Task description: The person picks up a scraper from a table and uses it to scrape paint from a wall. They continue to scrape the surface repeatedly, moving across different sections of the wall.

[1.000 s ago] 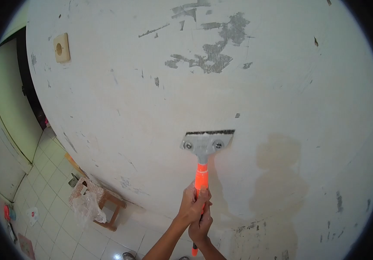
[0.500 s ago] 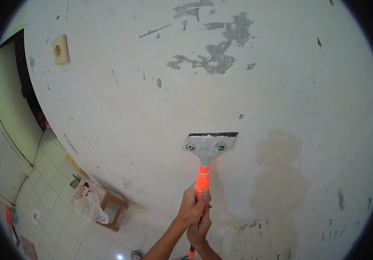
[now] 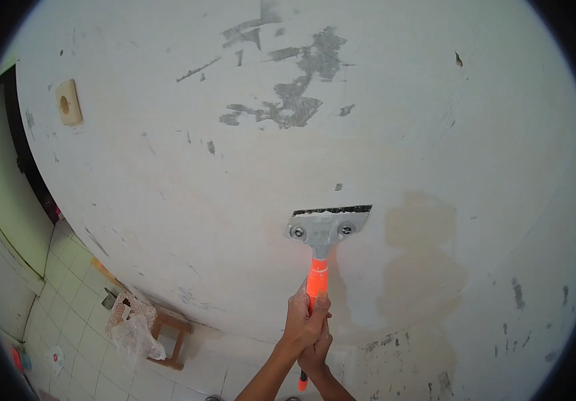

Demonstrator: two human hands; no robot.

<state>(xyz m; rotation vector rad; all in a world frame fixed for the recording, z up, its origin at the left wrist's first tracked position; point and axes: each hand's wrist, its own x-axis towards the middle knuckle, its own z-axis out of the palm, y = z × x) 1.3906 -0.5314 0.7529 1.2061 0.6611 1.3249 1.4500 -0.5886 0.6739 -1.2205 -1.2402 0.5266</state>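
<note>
A wide wall scraper [image 3: 326, 230] with a grey metal head and an orange handle points up along the white wall. Its dark blade edge lies at the wall surface, with white residue along it. My left hand [image 3: 303, 319] is closed round the orange handle, just below the head. Lower down, my right hand [image 3: 316, 349] is wrapped round the same handle, partly hidden behind the left hand and wrist. The orange-tipped handle end sticks out below both hands.
Bare grey patches [image 3: 298, 100] mark the wall [image 3: 167, 200] above the scraper. A cream socket [image 3: 68, 102] sits at upper left. On the tiled floor, a wooden stool [image 3: 173, 342] carries bubble wrap and a plastic bag [image 3: 137, 339]. A door [image 3: 10, 174] stands far left.
The view has shifted, so the wall patches and socket appear further left and lower. Both hands keep their hold on the scraper, which sits slightly further right along the wall.
</note>
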